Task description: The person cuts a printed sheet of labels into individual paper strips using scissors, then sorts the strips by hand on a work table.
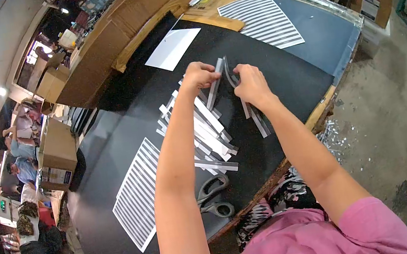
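My left hand (200,75) pinches a grey strip (214,83) near its upper end, above the work surface. A short way to the right, my right hand (251,84) has its fingers closed on thin grey-and-white strips (258,122), which hang below and stick up above the fingers. Under and beside my left forearm lies a loose pile of cut white and grey strips (209,131). Scissors (201,200) with grey handles rest near the front edge, their blades hidden by my left arm.
Striped sheets lie at the left (140,198) and far right (262,21) of the black tabletop (281,76). A plain white sheet (173,49) lies toward the back, before a long cardboard box (110,51). Paper scraps (332,140) litter the floor. Other people (25,170) sit far left.
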The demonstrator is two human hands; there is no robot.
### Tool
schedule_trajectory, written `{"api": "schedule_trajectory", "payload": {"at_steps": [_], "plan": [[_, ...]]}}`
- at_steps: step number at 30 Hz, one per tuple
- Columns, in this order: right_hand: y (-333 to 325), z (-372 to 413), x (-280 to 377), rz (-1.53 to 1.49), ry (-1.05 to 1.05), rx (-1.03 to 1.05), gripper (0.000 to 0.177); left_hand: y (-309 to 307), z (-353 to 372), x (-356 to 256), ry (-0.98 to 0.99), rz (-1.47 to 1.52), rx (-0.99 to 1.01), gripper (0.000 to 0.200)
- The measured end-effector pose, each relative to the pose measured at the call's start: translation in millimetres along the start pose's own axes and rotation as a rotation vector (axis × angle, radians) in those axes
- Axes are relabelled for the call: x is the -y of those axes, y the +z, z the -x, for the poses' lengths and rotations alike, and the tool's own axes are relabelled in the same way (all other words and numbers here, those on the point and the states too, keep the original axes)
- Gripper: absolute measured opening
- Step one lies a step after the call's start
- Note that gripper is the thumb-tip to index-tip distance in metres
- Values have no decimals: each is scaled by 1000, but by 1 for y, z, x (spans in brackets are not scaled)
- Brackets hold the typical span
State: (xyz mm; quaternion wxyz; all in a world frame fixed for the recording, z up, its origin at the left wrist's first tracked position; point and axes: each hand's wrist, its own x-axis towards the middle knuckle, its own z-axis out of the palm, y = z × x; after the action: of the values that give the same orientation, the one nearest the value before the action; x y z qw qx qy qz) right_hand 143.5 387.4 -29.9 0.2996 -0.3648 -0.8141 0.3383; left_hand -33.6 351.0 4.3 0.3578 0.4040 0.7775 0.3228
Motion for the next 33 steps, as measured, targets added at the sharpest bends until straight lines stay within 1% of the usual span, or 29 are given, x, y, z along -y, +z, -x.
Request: {"api": "schedule_trajectory", "payload": {"at_steps": [2, 3, 4, 6, 7, 8, 10, 11, 12, 13, 14, 15, 16, 17, 18, 19, 21, 22, 24, 25, 26, 28, 30, 31, 32, 33], "plan": [[-5, -4, -8, -75, -66, -93, 36, -6, 8, 0, 31, 219, -83, 38], [-9, -8, -10, -153, -42, -76, 36, -13, 8, 1, -10, 349, -29, 32], [-15, -12, -10, -229, -17, -60, 36, -16, 10, 2, -10, 349, -33, 32], [-22, -14, -10, -304, 1, -116, 36, -20, 23, -3, -9, 730, 79, 26], [-24, -14, -12, -316, 1, -136, 37, -19, 23, -2, -19, 777, 102, 18], [-28, -13, -13, -342, 3, -127, 36, -15, 22, 2, -24, 775, 100, 18], [-34, -10, -9, -358, 32, -77, 36, -3, 19, 12, -22, 1060, 96, 17], [-35, -7, -5, -360, 29, -73, 36, 8, 25, 6, -85, 1178, -3, 19], [-37, -2, -1, -465, 34, -76, 38, 16, 28, 3, -76, 1212, -53, 22], [-37, 3, 1, -569, 40, -83, 40, 23, 32, 0, -87, 1300, 18, 20], [-36, 7, 3, -563, 38, -84, 40, 31, 38, -4, -98, 1388, 93, 17], [-34, 10, 4, -605, 36, -71, 41, 38, 47, -17, -145, 1372, 39, 20], [-33, 13, 3, -649, 32, -58, 42, 45, 57, -30, -222, 1425, -2, 21], [-29, 16, -1, -634, 4, -122, 37, 49, 52, -23, -114, 1403, 110, 21], [-30, 22, 2, -559, -35, -133, 37, 52, 45, -15, -3, 1375, 220, 21], [-28, 27, 3, -581, -44, -113, 33, 56, 38, -8, 3, 1378, 222, 21], [-24, 32, 1, -604, -53, -90, 30, 66, 31, -3, 56, 1336, 140, 22], [-24, 32, 0, -616, -21, -102, 28, 71, 27, -1, 60, 1335, 140, 22], [-27, 35, 2, -631, 9, -119, 26, 80, 24, -1, 30, 1385, -88, 24], [-30, 38, 3, -619, 34, -46, 25, 81, 22, 0, -10, 1433, -115, 15], [-32, 40, 5, -606, 59, 27, 24, 83, 23, -1, -8, 1431, -113, 15], [-24, 38, -5, -578, 17, 29, 23, 89, 27, -1, 6, 1275, -199, 18], [-24, 38, -5, -455, -23, -15, 26, 90, 36, -6, 43, 1244, -189, 19], [-26, 37, -7, -455, -24, -15, 26, 91, 40, -9, 80, 1212, -181, 20], [-33, 35, -6, -428, -50, -73, 28, 90, 45, -13, 119, 1179, -173, 22], [-40, 35, -5, -400, -74, -130, 30, 83, 51, -14, 228, 935, -169, 28]]}}
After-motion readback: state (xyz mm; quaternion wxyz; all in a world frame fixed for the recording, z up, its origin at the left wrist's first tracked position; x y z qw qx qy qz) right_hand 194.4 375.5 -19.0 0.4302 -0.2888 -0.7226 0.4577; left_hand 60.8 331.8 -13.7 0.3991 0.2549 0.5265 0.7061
